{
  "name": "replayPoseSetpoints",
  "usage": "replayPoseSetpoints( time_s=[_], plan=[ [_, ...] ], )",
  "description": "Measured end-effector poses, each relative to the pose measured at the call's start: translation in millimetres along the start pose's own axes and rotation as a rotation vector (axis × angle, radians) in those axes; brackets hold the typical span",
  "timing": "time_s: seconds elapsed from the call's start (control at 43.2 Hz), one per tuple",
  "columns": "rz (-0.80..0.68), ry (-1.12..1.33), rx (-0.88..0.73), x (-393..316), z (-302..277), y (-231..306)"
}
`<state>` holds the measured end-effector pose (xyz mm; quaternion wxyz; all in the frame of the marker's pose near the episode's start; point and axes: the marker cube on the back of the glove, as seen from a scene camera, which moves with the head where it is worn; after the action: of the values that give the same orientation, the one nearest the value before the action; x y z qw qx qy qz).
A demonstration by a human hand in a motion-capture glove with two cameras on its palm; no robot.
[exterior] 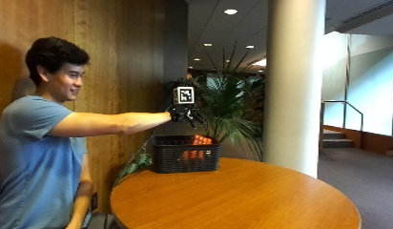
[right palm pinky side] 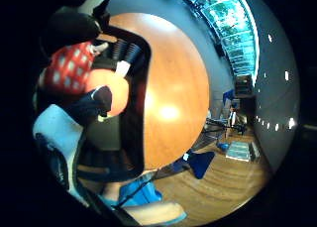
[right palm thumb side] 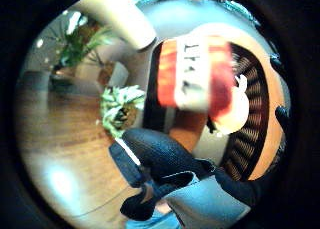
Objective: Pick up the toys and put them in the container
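A black woven basket [exterior: 184, 164] stands at the far left of the round wooden table [exterior: 234, 195]. Orange and red toys [exterior: 198, 141] show above its rim. My gloved right hand [exterior: 184, 114] hovers a little above the basket, fingers hanging relaxed and holding nothing. In the little finger side palm view a red toy with pale dots [right palm pinky side: 67, 68] and an orange toy [right palm pinky side: 113, 90] lie inside the basket [right palm pinky side: 134, 128]. The thumb side palm view shows a red-orange box with a white label [right palm thumb side: 192, 74] in the basket [right palm thumb side: 250, 134], with a black gloved finger [right palm thumb side: 160, 154] near the camera.
A wood-panelled wall [exterior: 120, 57] rises just behind the basket. A potted palm [exterior: 231, 105] stands beyond it, and a thick white column [exterior: 295, 86] to its right. The table's bare top stretches from the basket toward the near right edge.
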<state>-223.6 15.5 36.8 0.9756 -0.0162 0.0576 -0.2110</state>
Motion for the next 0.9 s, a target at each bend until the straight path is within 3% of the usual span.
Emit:
replayPoseSetpoints(
  time_s=[0.277, 0.439, 0.763, 0.902],
  plan=[
    [0.121, -0.009, 0.063, 65.2, -25.2, 0.4],
    [0.136, 0.028, 0.081, 66.0, -32.5, -9.6],
    [0.355, 0.033, 0.081, 206.0, -23.1, 34.1],
    [0.325, 0.011, 0.087, 235.7, -20.0, 53.8]
  ],
)
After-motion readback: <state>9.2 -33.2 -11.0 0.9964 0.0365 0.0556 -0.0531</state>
